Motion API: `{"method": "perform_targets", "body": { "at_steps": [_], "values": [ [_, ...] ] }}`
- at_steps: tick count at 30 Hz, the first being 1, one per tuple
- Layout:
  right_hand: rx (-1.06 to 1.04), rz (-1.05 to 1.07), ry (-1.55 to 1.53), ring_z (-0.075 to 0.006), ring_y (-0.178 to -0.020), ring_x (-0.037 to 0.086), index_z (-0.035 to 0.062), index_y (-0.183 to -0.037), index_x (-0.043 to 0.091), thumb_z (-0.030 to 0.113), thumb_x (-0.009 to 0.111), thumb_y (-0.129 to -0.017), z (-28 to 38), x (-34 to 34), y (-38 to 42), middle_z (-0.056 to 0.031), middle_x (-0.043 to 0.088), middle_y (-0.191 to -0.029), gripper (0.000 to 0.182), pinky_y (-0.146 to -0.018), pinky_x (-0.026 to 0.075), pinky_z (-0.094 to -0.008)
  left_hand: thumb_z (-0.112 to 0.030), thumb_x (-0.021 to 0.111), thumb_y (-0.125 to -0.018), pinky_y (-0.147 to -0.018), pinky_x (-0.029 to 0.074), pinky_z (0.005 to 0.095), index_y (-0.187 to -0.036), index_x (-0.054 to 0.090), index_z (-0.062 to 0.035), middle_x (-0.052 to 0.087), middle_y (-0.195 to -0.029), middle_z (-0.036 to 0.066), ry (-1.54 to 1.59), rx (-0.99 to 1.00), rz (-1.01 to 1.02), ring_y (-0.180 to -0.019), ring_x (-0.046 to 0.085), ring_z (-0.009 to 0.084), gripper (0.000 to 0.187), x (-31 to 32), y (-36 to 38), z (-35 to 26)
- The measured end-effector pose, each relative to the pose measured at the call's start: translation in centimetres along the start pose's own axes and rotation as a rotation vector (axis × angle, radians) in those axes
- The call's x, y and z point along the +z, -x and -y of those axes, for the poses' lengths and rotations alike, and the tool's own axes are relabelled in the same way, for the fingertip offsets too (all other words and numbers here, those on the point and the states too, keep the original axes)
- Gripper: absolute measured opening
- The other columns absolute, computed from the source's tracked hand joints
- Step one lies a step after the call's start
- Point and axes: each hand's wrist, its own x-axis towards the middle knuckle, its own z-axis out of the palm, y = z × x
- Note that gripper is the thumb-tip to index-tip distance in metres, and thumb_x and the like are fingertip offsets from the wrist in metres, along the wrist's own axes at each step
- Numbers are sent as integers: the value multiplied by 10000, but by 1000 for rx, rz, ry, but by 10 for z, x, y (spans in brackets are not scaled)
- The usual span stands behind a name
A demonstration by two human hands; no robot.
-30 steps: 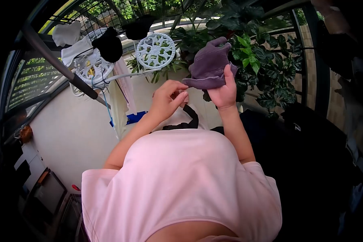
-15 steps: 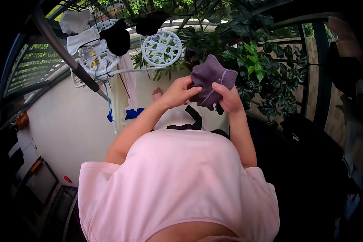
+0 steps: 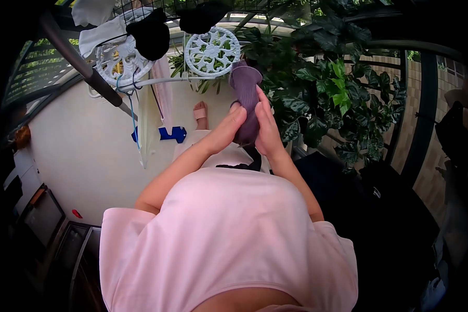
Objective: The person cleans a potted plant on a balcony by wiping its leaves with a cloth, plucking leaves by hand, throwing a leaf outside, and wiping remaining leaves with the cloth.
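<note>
A purple cloth (image 3: 248,104) is pressed between my two palms in front of my chest, folded narrow and pointing away from me. My left hand (image 3: 228,129) lies along its left side, with the fingertips near the cloth's middle. Against the right side rests my right hand (image 3: 268,127), its fingers straight and close together. The cloth's upper end sticks out beyond my fingers, beside a round white ornate metal piece (image 3: 212,52). Part of my left fingers is hidden by the cloth.
White and black cloths (image 3: 148,39) hang at the upper left above a white metal rail (image 3: 161,81). A grey pole (image 3: 83,67) slants there. Leafy plants (image 3: 317,99) stand at the right. Dark fabric (image 3: 369,208) lies at the lower right.
The purple cloth was spread between my fingers and thumbs; now it is narrow between my flattened palms. Both hands have moved left. A sandalled foot shows more fully.
</note>
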Motion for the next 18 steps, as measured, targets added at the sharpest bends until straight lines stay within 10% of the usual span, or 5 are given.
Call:
{"method": "perform_targets", "body": {
  "at_steps": [5,10,18],
  "values": [
    [157,-71,64,-130,-981,566,0,-1253,449,149,457,-963,-9,-6,-14,-88,573,-1141,327,-857,470,-270,-370,354,-993,-940,435,324,-1393,297,-29,451,-1315,88,44,-147,41,-1095,545,173,529,0,29,-28],
    [-95,-98,177,-126,-904,599,-39,-1164,520,80,515,-930,61,-15,-57,-83,615,-1051,262,-798,497,-257,-300,396,-987,-907,459,325,-1325,404,12,504,-1274,156,90,133,-30,-1076,572,207,460,-16,14,-33],
    [-314,-54,736,-131,-853,629,-7,-1163,536,129,564,-914,196,-57,-170,-84,630,-1028,285,-692,545,-254,-224,406,-983,-844,497,333,-1274,441,-21,559,-1122,148,378,8,-280,-1008,596,234,357,-70,-87,27]
  ]
}}
